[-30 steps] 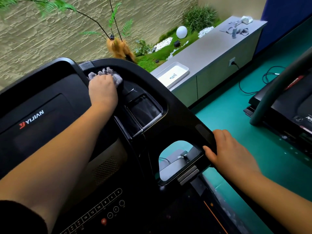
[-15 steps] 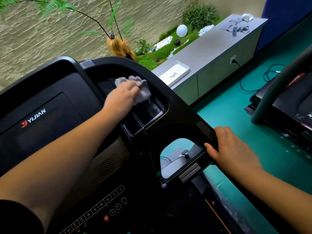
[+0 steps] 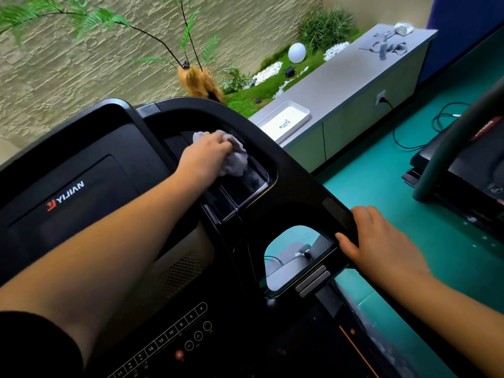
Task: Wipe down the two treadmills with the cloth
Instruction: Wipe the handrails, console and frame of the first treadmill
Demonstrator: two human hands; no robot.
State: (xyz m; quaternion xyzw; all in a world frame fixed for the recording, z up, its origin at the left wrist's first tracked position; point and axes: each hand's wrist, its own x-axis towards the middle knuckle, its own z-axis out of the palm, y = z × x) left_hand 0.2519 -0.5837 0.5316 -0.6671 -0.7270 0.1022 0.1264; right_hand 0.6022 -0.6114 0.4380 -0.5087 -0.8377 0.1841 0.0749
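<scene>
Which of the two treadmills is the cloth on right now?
The near YIJIAN treadmill: the left hand holds the grey cloth in its console tray. The other treadmill, at the right edge, is untouched.

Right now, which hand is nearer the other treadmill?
Right. The right hand grips the handle facing the other treadmill; the left hand holds the cloth on the console, farther left.

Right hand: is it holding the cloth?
No: the right hand grips the treadmill's side rail, while the left hand holds the grey cloth at the console tray.
</scene>
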